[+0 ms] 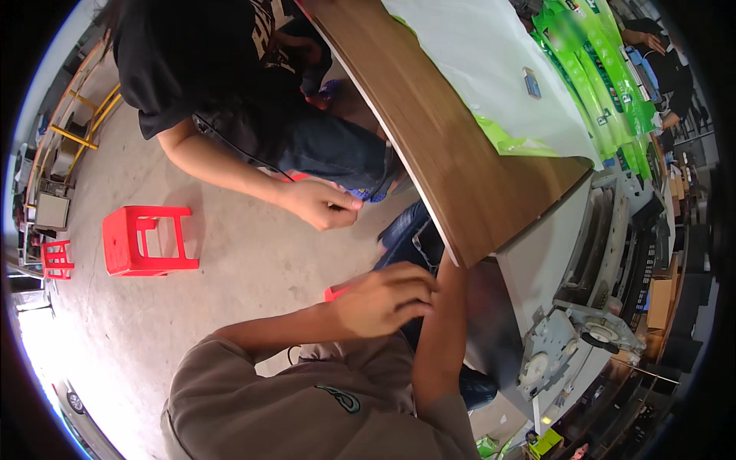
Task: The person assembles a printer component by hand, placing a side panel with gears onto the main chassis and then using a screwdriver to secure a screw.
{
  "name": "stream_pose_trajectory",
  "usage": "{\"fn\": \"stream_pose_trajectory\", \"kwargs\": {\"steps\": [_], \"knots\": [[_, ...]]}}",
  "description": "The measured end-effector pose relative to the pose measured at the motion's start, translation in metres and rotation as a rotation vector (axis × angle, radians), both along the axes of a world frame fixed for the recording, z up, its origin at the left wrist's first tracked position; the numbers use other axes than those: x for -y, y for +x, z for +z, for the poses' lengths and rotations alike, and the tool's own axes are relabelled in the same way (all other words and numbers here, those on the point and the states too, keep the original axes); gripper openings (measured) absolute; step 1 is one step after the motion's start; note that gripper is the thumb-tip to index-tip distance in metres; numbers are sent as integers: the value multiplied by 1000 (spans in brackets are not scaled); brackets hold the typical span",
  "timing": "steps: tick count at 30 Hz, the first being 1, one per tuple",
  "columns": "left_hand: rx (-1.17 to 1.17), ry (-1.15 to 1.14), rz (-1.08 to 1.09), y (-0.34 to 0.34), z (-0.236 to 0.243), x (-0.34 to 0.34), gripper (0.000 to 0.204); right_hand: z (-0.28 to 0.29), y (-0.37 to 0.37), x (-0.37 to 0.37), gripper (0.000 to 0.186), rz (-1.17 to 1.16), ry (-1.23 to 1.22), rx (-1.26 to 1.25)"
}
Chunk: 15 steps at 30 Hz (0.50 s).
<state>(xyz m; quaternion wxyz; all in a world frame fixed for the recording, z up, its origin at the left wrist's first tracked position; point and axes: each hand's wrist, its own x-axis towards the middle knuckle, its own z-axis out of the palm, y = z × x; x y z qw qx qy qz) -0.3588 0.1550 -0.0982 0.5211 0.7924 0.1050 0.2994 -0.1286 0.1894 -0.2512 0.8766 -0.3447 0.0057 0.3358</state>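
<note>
My left hand [387, 299] is in front of my body, its bent fingers curled in beside my right forearm [447, 322], which they seem to touch. Nothing shows in those fingers. The right forearm runs up to the near corner of a brown wood-grain table [460, 192] with a pale edge, where my right hand is hidden. Across from me sits a person in a black shirt and jeans; that person's hand [326, 205] hangs half curled beside the table. A thin black cord [261, 162] passes by their forearm.
White sheeting with green edges [483, 69] covers part of the table, with a small blue-and-grey object [531, 83] on it. Green packages [598, 84] lie beyond. At right is a machine part with gears [571, 345]. A red stool [149, 240] stands on the floor at left.
</note>
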Motion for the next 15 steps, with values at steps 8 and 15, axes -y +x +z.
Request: {"fn": "stream_pose_trajectory", "kwargs": {"steps": [8,15], "knots": [[-372,-19,144,-1,-35,9,24,-32,-47,90,34,241,-219,130],[-371,41,139,10,-44,19,15,3,-52,111,35,509,-279,152]]}}
